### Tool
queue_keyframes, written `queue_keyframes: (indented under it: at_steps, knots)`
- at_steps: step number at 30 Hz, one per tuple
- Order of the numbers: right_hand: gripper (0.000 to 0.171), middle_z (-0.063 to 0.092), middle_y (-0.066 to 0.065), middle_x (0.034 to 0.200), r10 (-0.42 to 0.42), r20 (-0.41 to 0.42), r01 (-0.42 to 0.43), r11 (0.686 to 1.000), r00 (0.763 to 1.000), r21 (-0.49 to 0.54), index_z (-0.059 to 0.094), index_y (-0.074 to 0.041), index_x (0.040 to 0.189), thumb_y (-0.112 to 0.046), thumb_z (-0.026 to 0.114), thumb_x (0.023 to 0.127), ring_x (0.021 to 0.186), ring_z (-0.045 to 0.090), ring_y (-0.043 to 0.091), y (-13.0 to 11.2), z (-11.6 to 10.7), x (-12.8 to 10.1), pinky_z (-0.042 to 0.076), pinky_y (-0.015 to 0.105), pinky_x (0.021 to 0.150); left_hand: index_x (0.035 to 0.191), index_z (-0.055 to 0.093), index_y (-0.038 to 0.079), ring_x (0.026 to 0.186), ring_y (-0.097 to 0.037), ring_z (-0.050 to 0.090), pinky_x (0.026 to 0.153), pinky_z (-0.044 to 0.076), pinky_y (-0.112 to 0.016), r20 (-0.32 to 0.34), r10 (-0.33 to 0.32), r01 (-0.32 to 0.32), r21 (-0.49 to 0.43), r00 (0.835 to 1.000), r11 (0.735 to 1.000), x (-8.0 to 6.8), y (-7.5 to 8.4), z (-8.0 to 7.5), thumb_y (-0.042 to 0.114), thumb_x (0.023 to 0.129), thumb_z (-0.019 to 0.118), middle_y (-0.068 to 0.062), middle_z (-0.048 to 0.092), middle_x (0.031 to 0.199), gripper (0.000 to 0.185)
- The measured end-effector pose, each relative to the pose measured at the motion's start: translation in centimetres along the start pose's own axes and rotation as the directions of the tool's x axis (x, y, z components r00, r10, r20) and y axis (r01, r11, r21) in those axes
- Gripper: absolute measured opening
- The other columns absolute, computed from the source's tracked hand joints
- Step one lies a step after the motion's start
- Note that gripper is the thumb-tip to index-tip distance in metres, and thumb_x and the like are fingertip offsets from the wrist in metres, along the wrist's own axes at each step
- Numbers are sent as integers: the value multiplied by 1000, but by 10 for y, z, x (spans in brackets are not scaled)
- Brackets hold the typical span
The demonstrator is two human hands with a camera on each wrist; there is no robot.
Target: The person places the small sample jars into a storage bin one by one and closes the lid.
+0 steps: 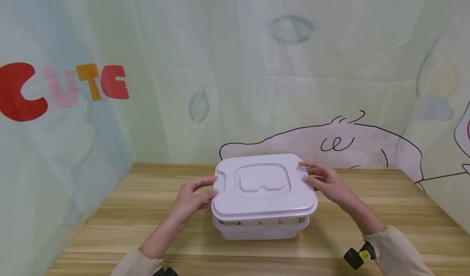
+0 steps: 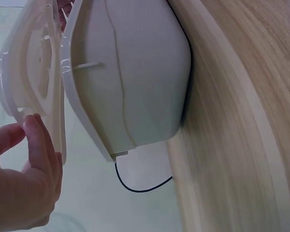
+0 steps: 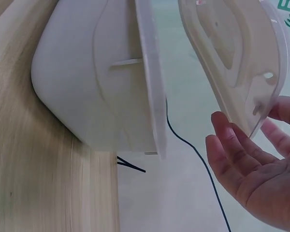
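A white plastic box (image 1: 257, 231) stands on the wooden table (image 1: 147, 194). Its white lid (image 1: 262, 186) with a recessed handle hovers just above the box rim, with a gap showing between them. My left hand (image 1: 213, 188) pinches the lid's left edge, and my right hand (image 1: 304, 172) holds its right edge. The left wrist view shows the lid (image 2: 34, 72) lifted off the box (image 2: 130, 72), with the left hand (image 2: 26, 130) at its rim. In the right wrist view the lid (image 3: 232, 53) is tilted away from the box (image 3: 87, 77), its edge between the fingers of my right hand (image 3: 251, 130).
A printed cloth backdrop (image 1: 257, 84) closes the table at the back and on both sides. Bare wood lies to the left and right of the box and in front of it. A small black device (image 1: 358, 256) sits on my right sleeve.
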State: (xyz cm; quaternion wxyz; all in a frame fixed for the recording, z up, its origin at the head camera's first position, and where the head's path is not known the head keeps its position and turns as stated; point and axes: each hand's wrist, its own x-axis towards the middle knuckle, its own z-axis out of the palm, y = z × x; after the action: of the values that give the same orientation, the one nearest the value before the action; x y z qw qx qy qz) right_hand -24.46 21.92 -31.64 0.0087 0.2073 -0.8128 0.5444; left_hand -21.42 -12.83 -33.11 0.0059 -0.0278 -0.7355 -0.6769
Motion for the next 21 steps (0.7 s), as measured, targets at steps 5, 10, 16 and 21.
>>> queue_keyframes:
  at_steps: [5, 10, 16, 21]
  knots:
    - [33, 47, 29, 123, -21, -3, 21, 1000, 1000, -9, 50, 4, 118, -13, 56, 90, 100, 58, 35, 6, 3, 3, 53, 29, 70, 120, 57, -1, 81, -13, 61, 67, 53, -26, -6, 0, 0, 1, 1000, 1000, 3, -4, 1, 5, 81, 66, -17, 53, 118, 40]
    - [29, 45, 28, 125, -36, 22, 36, 999, 999, -22, 53, 7, 112, -10, 57, 90, 93, 61, 29, 10, 3, 3, 53, 28, 69, 119, 56, -3, 78, -12, 61, 65, 53, -25, 11, 11, -11, -1, 1000, 1000, 7, -9, 2, 5, 80, 67, -18, 54, 119, 42]
    - [32, 45, 27, 125, -19, 67, 23, 998, 998, -58, 53, 5, 115, -14, 58, 89, 92, 61, 28, 14, 2, 6, 53, 29, 68, 118, 58, -1, 72, -12, 60, 63, 53, -27, -3, 23, -22, 98, 1000, 995, 11, -12, 5, 9, 78, 70, -16, 57, 118, 42]
    - [31, 49, 24, 114, -6, 92, 16, 994, 996, -105, 54, 3, 114, -15, 59, 89, 79, 60, 24, 18, 4, 9, 53, 29, 64, 116, 60, 0, 70, -13, 60, 62, 53, -29, -5, 16, -15, 162, 1000, 987, 13, -12, 7, 9, 78, 71, -15, 59, 114, 41]
